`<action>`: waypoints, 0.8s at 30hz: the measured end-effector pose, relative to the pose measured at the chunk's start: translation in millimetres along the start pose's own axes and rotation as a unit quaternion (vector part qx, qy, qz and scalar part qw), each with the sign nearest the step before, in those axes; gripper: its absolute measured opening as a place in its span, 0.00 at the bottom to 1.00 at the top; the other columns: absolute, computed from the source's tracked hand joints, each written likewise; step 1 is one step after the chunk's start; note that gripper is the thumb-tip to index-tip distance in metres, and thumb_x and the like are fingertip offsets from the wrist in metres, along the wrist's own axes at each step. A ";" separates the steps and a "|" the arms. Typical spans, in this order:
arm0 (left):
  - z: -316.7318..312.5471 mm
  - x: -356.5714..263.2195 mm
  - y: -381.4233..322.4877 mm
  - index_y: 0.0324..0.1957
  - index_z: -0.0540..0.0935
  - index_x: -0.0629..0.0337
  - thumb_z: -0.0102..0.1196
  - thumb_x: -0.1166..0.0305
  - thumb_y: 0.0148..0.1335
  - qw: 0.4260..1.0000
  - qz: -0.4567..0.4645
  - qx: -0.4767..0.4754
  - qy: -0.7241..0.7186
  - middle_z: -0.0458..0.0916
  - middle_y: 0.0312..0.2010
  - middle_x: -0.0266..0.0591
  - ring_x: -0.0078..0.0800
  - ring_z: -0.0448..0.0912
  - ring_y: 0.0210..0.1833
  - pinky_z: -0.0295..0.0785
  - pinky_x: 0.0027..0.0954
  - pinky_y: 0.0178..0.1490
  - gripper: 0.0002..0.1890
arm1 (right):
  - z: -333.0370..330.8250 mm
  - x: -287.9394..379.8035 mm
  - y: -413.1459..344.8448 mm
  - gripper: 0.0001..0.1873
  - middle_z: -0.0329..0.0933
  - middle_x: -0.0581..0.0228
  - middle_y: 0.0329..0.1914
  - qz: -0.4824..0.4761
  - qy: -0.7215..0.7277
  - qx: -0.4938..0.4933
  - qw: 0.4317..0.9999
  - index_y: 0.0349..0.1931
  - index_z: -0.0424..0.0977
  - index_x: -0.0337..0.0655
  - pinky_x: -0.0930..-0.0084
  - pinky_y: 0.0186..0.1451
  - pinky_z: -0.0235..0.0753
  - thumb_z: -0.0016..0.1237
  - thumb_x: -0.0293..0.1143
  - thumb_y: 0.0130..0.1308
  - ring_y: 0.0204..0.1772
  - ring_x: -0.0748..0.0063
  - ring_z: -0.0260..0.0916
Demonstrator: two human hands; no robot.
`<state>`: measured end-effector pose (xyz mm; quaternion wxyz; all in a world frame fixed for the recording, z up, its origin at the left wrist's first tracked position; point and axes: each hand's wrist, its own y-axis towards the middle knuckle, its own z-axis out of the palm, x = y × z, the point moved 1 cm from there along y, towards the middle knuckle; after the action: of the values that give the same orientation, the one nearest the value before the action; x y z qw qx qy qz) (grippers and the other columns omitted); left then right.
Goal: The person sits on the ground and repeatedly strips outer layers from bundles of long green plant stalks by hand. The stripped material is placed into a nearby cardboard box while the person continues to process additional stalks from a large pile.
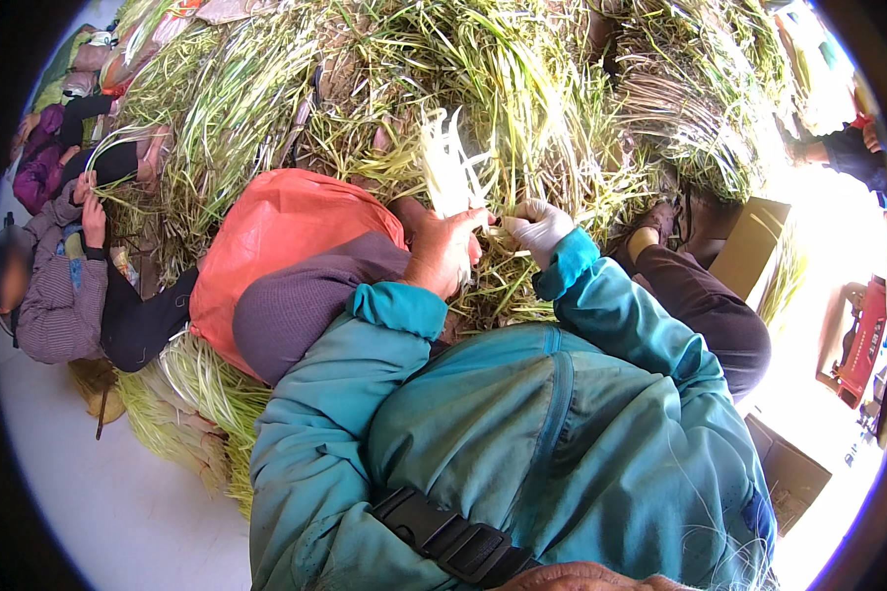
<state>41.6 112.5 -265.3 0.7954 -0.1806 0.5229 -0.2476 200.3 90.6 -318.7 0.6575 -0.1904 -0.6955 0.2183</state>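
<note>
My bare left hand [447, 247] is closed around a bunch of pale, whitish-yellow leafy stalks [443, 166], whose loose ends point away from me. Close beside it, my right hand [539, 227] wears a white glove. Its thumb and fingers are pinched together on thin pale leaf strands [499, 235] near the base of the bunch; their exact grip is partly hidden. Both hands are between my bent knees, over scattered green and yellow leaves [495, 292]. A red-orange plastic sheet or bag [266, 229] lies by my left knee.
A thick heap of long green stalks [517, 66] spreads ahead. At left, a seated person [66, 288] holds long leaves; another person in purple [41, 173] sits beyond. Pale stalks [207, 377] lie beside my left thigh. Cardboard boxes [750, 236] and a red object bearing writing [861, 343] are at right.
</note>
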 end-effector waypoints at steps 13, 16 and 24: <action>-7.0 -27.5 4.2 0.29 0.75 0.66 0.54 0.76 0.47 0.999 -0.005 -0.043 -0.002 0.77 0.20 0.42 0.21 0.65 0.09 0.58 0.20 0.10 0.06 | -91.5 -76.1 -0.6 0.12 0.72 0.51 0.24 -0.128 -0.540 -0.098 0.826 0.23 0.73 0.38 0.61 0.32 0.71 0.46 0.39 0.50 0.30 0.49 0.70; -10.8 -34.0 2.6 0.28 0.76 0.67 0.54 0.73 0.51 0.999 0.001 -0.051 0.004 0.76 0.18 0.40 0.20 0.66 0.11 0.59 0.20 0.12 0.06 | -116.9 -101.6 9.3 0.13 0.76 0.53 0.31 0.007 -0.607 -0.026 0.794 0.29 0.76 0.41 0.62 0.36 0.73 0.45 0.40 0.52 0.36 0.54 0.73; -29.3 -76.6 8.1 0.27 0.75 0.67 0.54 0.66 0.54 0.995 0.020 -0.095 0.000 0.66 0.13 0.33 0.20 0.63 0.14 0.57 0.22 0.15 0.11 | -171.6 -98.9 30.5 0.15 0.73 0.55 0.43 0.107 -0.699 -0.043 0.706 0.43 0.72 0.44 0.66 0.46 0.70 0.47 0.38 0.56 0.44 0.57 0.72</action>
<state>-9.1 162.9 -224.2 0.7793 -0.2451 0.5476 -0.1809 377.1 70.6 -411.0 -0.0537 -0.0841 -0.9395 0.3278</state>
